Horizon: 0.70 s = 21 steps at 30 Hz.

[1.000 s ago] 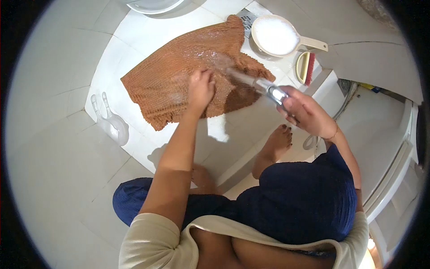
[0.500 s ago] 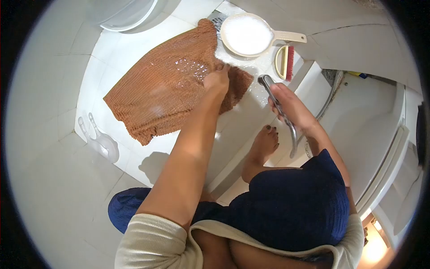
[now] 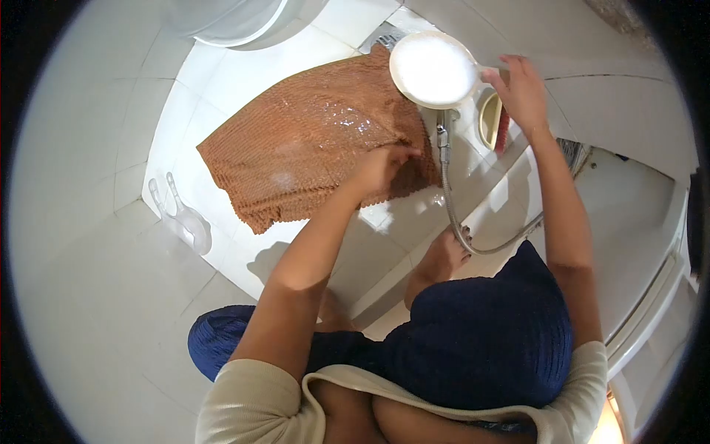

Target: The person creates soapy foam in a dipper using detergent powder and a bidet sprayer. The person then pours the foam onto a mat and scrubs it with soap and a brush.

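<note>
A wet brown ribbed cloth (image 3: 296, 140) lies spread on the white tiled floor, with foam on its surface. At its near right part my left hand (image 3: 379, 169) is closed on the fabric; the fingers are slightly blurred. My right hand (image 3: 523, 96) grips the handle of a cream dipper (image 3: 396, 81), thumb on the near side. White suds (image 3: 433, 70) fill the dipper's bowl. Below the bowl, the metal hand shower (image 3: 444, 133) rests on the floor, its head partly hidden by the dipper. A flexible hose (image 3: 450, 196) runs from it.
Beside my right hand lies a scrubbing brush (image 3: 491, 122) with red bristles. A clear tub (image 3: 244, 18) stands at the top left. White scoop-like item (image 3: 188, 226) lies by the left wall. A low ledge (image 3: 414, 274) crosses near my foot (image 3: 444, 255).
My right hand has let go of the hand shower, now on the floor, and taken the dipper's handle. The dipper has shifted slightly toward me. My left hand has moved nearer along the cloth.
</note>
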Tool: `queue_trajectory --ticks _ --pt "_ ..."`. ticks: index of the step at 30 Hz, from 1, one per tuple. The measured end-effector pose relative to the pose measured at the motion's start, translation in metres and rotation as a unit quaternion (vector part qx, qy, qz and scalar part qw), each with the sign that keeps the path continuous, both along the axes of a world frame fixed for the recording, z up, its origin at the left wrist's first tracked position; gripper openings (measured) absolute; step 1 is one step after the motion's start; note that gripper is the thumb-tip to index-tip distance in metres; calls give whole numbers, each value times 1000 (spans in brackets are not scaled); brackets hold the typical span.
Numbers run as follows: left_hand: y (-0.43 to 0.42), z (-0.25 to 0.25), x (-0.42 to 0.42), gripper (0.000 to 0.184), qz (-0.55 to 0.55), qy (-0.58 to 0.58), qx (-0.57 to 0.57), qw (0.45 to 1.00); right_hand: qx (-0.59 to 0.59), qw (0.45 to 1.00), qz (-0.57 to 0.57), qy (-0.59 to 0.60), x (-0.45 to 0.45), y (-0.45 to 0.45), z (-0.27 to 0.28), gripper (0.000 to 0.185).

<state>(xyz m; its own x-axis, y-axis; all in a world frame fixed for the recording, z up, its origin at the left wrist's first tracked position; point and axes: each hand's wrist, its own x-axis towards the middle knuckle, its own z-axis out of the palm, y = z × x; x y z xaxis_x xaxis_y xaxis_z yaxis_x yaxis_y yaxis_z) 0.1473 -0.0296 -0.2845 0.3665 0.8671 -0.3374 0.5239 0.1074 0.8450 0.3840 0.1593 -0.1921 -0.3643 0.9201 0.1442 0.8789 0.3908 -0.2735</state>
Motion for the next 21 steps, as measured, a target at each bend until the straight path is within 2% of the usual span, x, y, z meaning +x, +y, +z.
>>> queue_trajectory --ticks 1,2,3,4,6,8,9,13,16,18,19,20,21 --pt "0 -12 -7 40 7 3 -2 1000 -38 995 48 -78 -1 16 -9 47" --pt "1 -21 -16 32 192 -170 -96 962 -41 995 59 -74 -8 28 -11 47" --pt "0 -30 -25 26 364 -331 -177 852 -167 976 74 -123 -13 39 -11 50" --pt "1 -27 -37 26 375 -326 -176 850 -288 938 89 -171 -17 45 -12 54" --pt "10 -3 -59 16 469 -335 -283 767 -260 951 94 -142 -25 36 -7 54" --pt "24 31 -71 17 466 -314 -288 776 -215 956 63 -187 -45 17 20 49" --pt "32 41 -77 19 461 -336 -310 761 -185 962 64 -188 -51 8 26 46" --pt "50 40 -91 24 455 -380 -337 732 -191 962 68 -182 -78 -19 71 44" --pt "57 40 -83 26 461 -378 -333 731 -137 965 115 -191 -94 -39 87 43" --pt "56 44 -71 25 533 -417 -323 661 -106 966 149 -182 -97 -44 89 44" --pt "53 42 -67 24 543 -478 -306 618 -111 969 150 -163 -95 -43 83 43" --pt "52 39 -65 24 541 -480 -308 618 -111 969 148 -166 -92 -43 79 43" --pt "51 37 -63 24 518 -476 -295 646 -128 970 134 -159 -89 -43 75 43"
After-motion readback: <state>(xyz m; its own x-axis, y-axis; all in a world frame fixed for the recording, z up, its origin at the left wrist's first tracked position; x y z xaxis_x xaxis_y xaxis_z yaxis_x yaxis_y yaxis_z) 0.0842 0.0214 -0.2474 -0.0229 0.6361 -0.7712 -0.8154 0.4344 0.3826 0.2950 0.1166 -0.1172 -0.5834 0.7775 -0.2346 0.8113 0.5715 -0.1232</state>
